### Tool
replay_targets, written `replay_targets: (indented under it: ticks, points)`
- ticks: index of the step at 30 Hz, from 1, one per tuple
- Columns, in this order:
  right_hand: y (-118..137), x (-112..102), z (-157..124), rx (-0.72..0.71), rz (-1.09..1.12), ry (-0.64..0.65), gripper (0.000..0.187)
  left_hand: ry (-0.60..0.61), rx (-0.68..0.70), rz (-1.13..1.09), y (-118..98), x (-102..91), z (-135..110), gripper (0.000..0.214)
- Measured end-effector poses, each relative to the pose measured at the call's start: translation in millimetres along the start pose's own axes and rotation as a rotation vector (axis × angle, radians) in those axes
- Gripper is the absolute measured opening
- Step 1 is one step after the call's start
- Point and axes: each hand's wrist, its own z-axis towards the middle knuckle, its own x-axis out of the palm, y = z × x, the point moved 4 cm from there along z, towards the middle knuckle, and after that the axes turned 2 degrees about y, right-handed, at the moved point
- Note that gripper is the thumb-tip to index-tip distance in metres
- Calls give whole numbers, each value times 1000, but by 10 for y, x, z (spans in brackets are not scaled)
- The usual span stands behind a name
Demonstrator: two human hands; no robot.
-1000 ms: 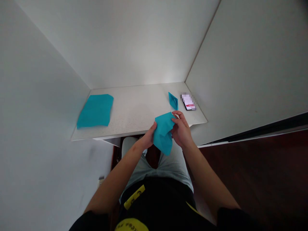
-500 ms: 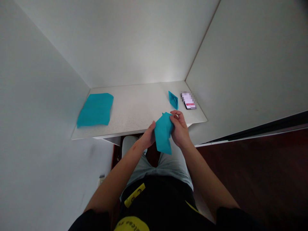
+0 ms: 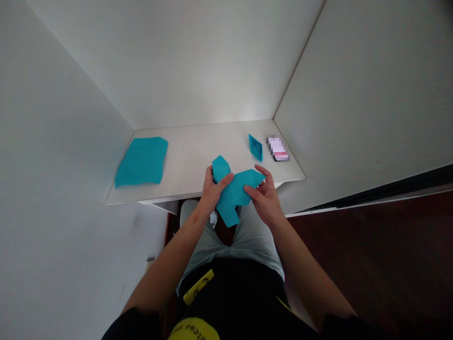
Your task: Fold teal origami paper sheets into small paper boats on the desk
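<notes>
Table: white, rectangular, set against the walls.
Flat sheet: smooth teal square paper [image 3: 141, 160], lying by the table's left edge, near the front left corner.
Held piece: creased, many-cornered teal paper [image 3: 236, 192], above the table's front edge, right of its middle.
Left hand [image 3: 212, 191]: pinches that paper, thumb on top.
Right hand [image 3: 266, 200]: pinches its right part, thumb on top, index finger by the pointed corner.
Phone: dark-edged, lit-screen rectangle [image 3: 278, 147], beside the table's right edge.
Small piece: folded teal paper diamond [image 3: 255, 148], just left of the phone.
</notes>
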Motion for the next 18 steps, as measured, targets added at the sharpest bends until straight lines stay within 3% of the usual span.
replay_targets:
  ticks: [5, 10, 14, 18]
  points:
    - [-41, -167, 45, -98, -5, -167, 63, -51, 116, 18, -105, -100, 64, 66]
    - [80, -375, 147, -189, -104, -253, 49, 6, 177, 114, -236, -241, 68, 52]
    - [66, -347, 84, -215, -181, -204, 43, -14, 259, 229, -329, -257, -13, 41]
    - [-61, -150, -84, -167, -308, -31, 51, -74, 328, 292, -396, -174, -116, 36]
